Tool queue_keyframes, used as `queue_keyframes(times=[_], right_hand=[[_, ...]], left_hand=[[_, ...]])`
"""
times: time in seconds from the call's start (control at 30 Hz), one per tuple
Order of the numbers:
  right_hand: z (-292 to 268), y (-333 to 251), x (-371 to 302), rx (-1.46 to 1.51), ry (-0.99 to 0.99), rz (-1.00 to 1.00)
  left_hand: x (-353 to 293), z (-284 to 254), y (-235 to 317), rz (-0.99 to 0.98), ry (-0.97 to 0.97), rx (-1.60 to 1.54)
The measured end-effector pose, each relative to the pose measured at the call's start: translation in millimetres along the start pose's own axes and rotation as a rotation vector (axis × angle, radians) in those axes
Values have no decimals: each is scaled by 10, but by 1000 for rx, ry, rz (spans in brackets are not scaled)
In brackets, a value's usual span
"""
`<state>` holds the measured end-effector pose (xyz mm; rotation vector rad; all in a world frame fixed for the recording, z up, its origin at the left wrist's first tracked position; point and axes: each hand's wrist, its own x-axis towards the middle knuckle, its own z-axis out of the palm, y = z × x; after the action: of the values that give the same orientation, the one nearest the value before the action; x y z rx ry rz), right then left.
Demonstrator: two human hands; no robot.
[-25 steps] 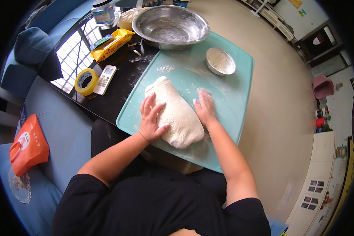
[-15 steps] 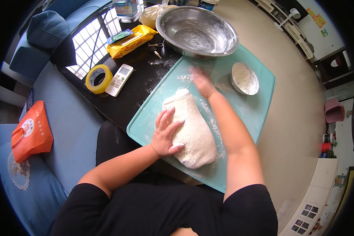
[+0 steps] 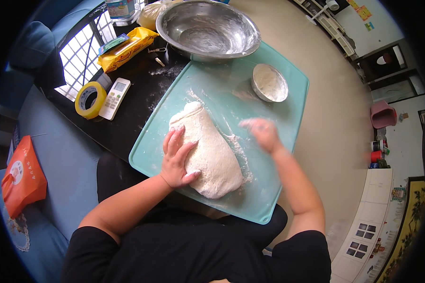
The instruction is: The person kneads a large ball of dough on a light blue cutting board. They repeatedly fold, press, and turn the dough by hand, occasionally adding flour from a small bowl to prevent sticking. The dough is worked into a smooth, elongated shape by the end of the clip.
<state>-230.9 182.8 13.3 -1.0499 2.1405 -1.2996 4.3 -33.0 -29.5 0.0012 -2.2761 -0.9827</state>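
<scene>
Right hand [image 3: 264, 134] back from far side, fingers blurred, can't tell; left hand [image 3: 174, 163] splayed on dough [image 3: 213, 158]; board [image 3: 217, 80] floured alongside.

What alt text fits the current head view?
A person's left hand rests on a large mass of white dough on a teal board; the blurred right hand is over the board, right of the dough. Farther off are a small bowl of white powder and a metal basin.
</scene>
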Motion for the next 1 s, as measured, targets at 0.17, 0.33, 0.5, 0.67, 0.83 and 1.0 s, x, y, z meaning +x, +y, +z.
queue_keyframes(times=[0.17, 0.33, 0.5, 0.67, 0.83, 1.0], right_hand=[[-856, 472, 1314, -279, 491, 246], [-688, 550, 1627, -527, 211, 392], [-881, 720, 1547, -367, 62, 453], [-640, -297, 991, 393, -38, 354], [-347, -187, 660, 208, 7, 175], [397, 669, 231, -419, 21, -63]], left_hand=[[-26, 45, -58, 15, -2, -40], [-21, -31, -7, -6, -37, 25], [-18, -37, 6, -7, -19, 27], [-12, 5, -12, 12, 5, 33], [8, 4, 9, 21, 9, 45], [17, -2, 11, 17, 10, 56]])
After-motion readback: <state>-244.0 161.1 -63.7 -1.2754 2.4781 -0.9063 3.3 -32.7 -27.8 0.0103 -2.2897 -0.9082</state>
